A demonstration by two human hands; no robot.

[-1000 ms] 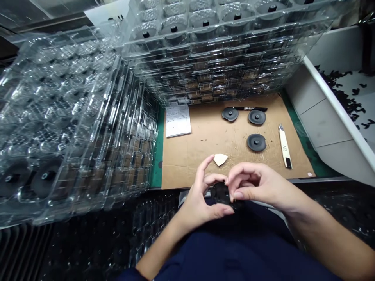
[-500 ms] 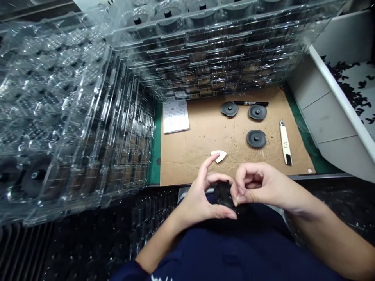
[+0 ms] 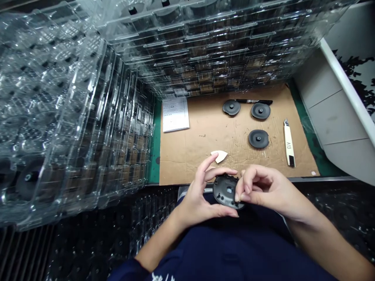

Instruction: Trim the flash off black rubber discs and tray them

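Note:
My left hand [image 3: 202, 195] grips a round black plastic part [image 3: 224, 191] by its edges, thumb below and fingers above. Small pegs and a light centre hole show on the face turned up to me. At the part's right edge my right hand [image 3: 260, 187] is closed in a pinch; whatever lies between thumb and fingertips is too small or hidden to name. Just beyond my left index finger lies a white pointed piece [image 3: 221, 156]. Three similar black discs, one of them the nearest disc [image 3: 258, 139], rest on the cardboard [image 3: 187, 156] with their stems up.
Stacked clear plastic trays rise at the left [image 3: 96, 128] and along the back [image 3: 205, 50]. A cream utility knife [image 3: 288, 144], a black marker [image 3: 254, 102] and a printed paper pad [image 3: 175, 115] lie on the cardboard. A white bin [image 3: 345, 89] with black scraps stands right.
The black part has turned so its pegged face shows more. My left fingers have straightened along its top edge. My right hand stays pinched at its right side.

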